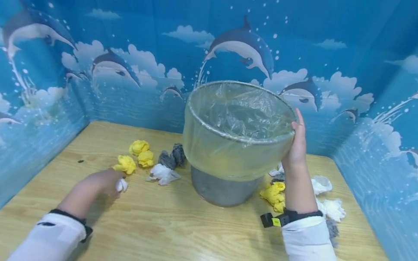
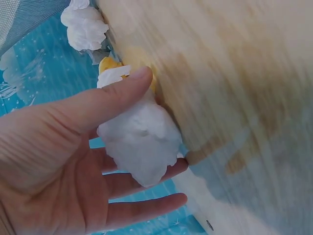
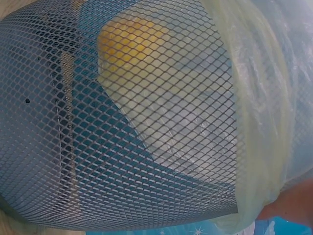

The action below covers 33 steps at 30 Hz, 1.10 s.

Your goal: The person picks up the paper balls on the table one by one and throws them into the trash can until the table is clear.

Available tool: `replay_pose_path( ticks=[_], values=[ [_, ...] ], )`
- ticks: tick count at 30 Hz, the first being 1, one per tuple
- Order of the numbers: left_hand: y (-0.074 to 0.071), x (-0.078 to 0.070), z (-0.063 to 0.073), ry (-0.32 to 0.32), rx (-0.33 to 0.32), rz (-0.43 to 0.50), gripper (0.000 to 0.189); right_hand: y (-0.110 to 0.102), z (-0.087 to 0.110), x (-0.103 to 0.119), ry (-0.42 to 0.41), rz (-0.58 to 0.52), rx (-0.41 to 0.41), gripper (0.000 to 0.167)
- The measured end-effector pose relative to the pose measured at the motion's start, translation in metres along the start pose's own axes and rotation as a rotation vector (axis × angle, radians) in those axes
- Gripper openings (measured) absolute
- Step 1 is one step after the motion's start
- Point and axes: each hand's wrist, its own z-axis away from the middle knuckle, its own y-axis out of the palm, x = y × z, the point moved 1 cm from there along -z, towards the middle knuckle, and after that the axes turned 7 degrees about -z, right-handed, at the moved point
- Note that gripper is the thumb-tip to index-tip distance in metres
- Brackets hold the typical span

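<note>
Wood tbl | mesh bin | yel wads | gry wads | wht wads

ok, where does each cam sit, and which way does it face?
Head: worn on the head, facing forward and down at the table and bin; left hand, right hand and forearms show.
Left wrist: on that wrist, facing the crumpled white piece the left hand holds; palm and digits show.
Right wrist: on that wrist, facing the bin's mesh side; just some skin shows, lower right.
Shared: head and right wrist both see the bin's liner.
</note>
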Motion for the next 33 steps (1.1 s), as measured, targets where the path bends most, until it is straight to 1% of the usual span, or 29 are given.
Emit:
replay_pose_path(
  ticks=[5, 11, 13, 18, 23, 25, 33],
  values=[
    [0.001, 0.002, 0.000, -0.004, -0.010, -0.003, 0.062, 0.000, -0.001, -0.001, -0.015, -0.003, 0.006, 0.063],
    [0.000, 0.002, 0.002, -0.010, -0.006, 0.009, 0.060, 0.000, 0.000, -0.001, -0.007, 0.005, 0.012, 0.063],
    [0.000, 0.002, 0.002, -0.003, -0.019, 0.008, 0.058, -0.001, 0.000, -0.001, -0.006, 0.004, 0.010, 0.063],
    [-0.003, 0.000, 0.003, 0.027, -0.075, 0.008, 0.056, -0.002, 0.000, -0.003, -0.008, 0.003, 0.005, 0.062],
    [-0.006, -0.002, 0.004, 0.007, -0.063, 0.000, 0.060, -0.001, -0.001, -0.004, -0.005, 0.003, 0.008, 0.062],
    [-0.008, -0.002, 0.004, 0.014, -0.067, -0.006, 0.060, -0.001, -0.001, -0.004, -0.002, 0.002, 0.009, 0.062],
    [-0.018, -0.007, 0.006, 0.058, -0.148, -0.034, 0.056, -0.002, 0.000, -0.003, -0.012, 0.000, 0.006, 0.063]
  ],
)
